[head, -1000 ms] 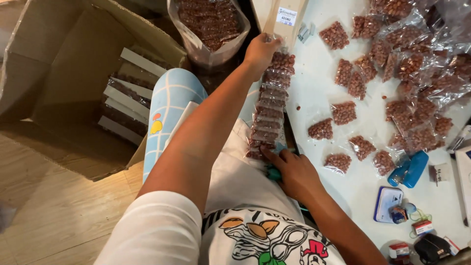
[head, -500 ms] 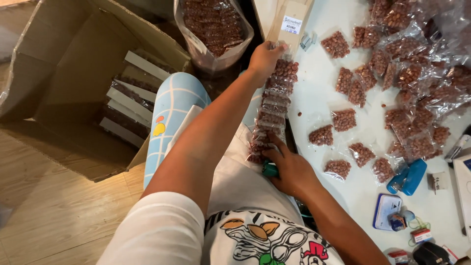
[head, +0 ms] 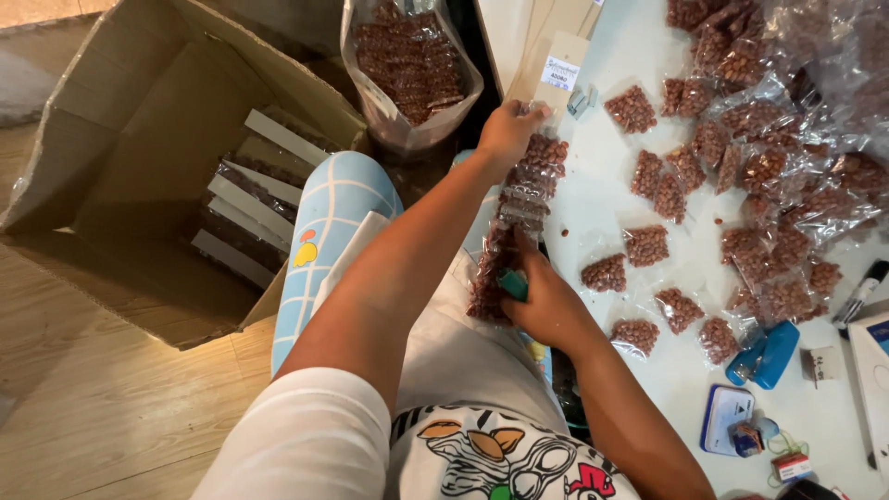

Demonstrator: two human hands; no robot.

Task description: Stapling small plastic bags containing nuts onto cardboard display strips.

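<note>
Though blurred, packet strip (head: 520, 218) between hands.

Clear packets of brown nuts and one white label

We see a packet strip (head: 520, 218) at the table edge, loose packets (head: 741, 167) on the white table, a white label (head: 561, 72) on a card above.

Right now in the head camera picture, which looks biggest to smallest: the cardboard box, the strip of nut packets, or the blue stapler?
1. cardboard box
2. strip of nut packets
3. blue stapler
</note>
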